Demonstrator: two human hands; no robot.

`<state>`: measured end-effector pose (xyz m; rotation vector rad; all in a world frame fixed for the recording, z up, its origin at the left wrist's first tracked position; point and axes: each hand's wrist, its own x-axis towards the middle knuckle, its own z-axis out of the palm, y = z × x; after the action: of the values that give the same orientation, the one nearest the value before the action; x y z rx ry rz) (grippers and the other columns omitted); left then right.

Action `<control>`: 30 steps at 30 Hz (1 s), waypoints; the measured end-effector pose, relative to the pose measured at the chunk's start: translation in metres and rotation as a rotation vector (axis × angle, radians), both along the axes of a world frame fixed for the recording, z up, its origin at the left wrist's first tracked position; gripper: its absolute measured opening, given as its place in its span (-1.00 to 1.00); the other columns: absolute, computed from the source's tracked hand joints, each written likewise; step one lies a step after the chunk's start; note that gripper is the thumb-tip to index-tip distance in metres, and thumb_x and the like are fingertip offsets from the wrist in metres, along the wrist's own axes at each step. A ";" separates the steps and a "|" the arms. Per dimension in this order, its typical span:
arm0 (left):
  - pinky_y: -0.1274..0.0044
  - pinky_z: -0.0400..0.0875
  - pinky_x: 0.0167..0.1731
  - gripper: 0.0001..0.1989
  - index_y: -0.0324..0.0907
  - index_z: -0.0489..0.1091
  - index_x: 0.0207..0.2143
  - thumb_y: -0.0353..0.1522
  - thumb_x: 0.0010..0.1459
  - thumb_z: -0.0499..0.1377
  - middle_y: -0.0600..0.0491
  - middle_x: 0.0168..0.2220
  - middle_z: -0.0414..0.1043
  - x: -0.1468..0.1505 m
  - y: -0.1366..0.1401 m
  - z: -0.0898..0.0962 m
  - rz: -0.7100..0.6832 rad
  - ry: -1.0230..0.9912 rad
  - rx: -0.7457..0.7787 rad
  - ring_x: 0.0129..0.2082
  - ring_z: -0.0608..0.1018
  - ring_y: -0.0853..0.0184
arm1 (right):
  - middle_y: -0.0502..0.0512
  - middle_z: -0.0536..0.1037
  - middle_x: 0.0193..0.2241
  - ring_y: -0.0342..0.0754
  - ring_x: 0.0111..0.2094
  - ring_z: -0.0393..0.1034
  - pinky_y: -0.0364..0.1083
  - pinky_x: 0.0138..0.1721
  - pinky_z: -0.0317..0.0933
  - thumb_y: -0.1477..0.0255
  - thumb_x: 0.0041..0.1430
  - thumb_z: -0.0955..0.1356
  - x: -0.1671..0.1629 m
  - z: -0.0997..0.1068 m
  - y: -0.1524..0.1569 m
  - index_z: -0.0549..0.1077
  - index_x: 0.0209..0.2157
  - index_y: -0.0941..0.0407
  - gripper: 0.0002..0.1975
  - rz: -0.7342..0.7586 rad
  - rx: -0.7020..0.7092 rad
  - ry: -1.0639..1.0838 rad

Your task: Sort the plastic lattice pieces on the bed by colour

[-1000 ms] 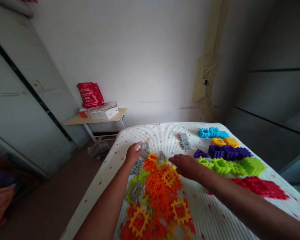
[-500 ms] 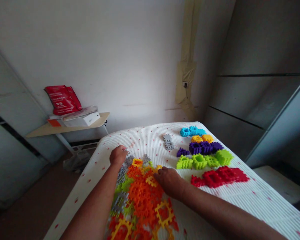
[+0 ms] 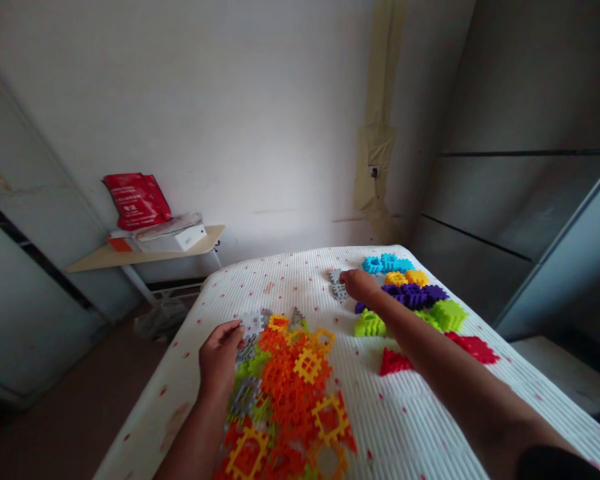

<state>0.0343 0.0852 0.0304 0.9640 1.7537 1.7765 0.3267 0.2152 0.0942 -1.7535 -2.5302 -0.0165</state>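
Note:
My left hand (image 3: 220, 353) is at the left side of the loose pile, thumb and fingers pinched on the edge of a light grey interlocking block (image 3: 253, 323). Stretched across the table, my right hand (image 3: 359, 284) has its fingers closed at the right edge of the flat grey blocks (image 3: 336, 288); what it holds, if anything, is hidden. The pile in front of me mixes orange blocks (image 3: 287, 393), yellow blocks (image 3: 308, 365), lime green and grey ones, all with toothed edges.
Sorted rows stand on the right: light blue blocks (image 3: 387, 263), yellow, purple blocks (image 3: 415, 294), lime green blocks (image 3: 449, 315) and red blocks (image 3: 473, 347), partly behind my right arm. A side table (image 3: 97, 259) with a red bag (image 3: 136, 201) stands back left.
My right hand has gone from the pile to the grey blocks at the back. My left hand has come nearer, and the light grey block at its fingertips now shows clearly.

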 end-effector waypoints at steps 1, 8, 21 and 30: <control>0.55 0.34 -0.55 -0.60 -0.25 0.42 -0.35 -0.19 -0.25 0.25 0.10 -0.53 0.41 -0.001 -0.003 -0.002 0.013 -0.040 0.013 -0.62 0.40 0.44 | 0.22 0.53 -0.19 0.01 -0.19 0.43 -0.13 -0.22 0.24 0.60 0.10 0.19 0.004 -0.002 0.010 0.48 -0.15 0.14 -0.65 -0.007 -0.011 -0.002; 0.53 0.35 -0.51 -0.62 -0.23 0.43 -0.38 -0.22 -0.30 0.27 0.13 -0.53 0.41 -0.007 -0.005 -0.011 0.037 -0.100 0.027 -0.61 0.41 0.43 | 0.11 0.55 -0.19 -0.04 -0.20 0.43 -0.17 -0.19 0.24 0.65 0.03 0.22 0.014 -0.030 0.038 0.50 -0.15 0.09 -0.61 0.014 -0.083 -0.010; 0.54 0.37 -0.50 -0.62 -0.24 0.43 -0.35 -0.22 -0.26 0.25 0.08 -0.48 0.44 -0.010 -0.004 -0.019 0.022 -0.043 -0.015 -0.57 0.43 0.41 | 0.16 0.56 -0.23 0.04 -0.22 0.44 -0.11 -0.25 0.27 0.58 0.07 0.24 0.013 -0.039 0.035 0.51 -0.17 0.11 -0.68 -0.009 -0.132 0.015; 0.56 0.35 -0.49 -0.67 -0.22 0.43 -0.34 -0.24 -0.21 0.24 0.12 -0.48 0.43 -0.013 -0.003 -0.025 0.009 -0.054 -0.020 -0.57 0.43 0.44 | 0.12 0.48 -0.18 -0.06 -0.20 0.40 0.01 -0.18 0.29 0.38 0.22 0.27 0.014 -0.040 0.032 0.41 -0.14 0.18 -0.77 0.001 -0.170 0.005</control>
<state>0.0211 0.0825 0.0050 0.8930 1.7420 1.7711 0.3404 0.2473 0.0546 -1.8068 -2.5984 0.2092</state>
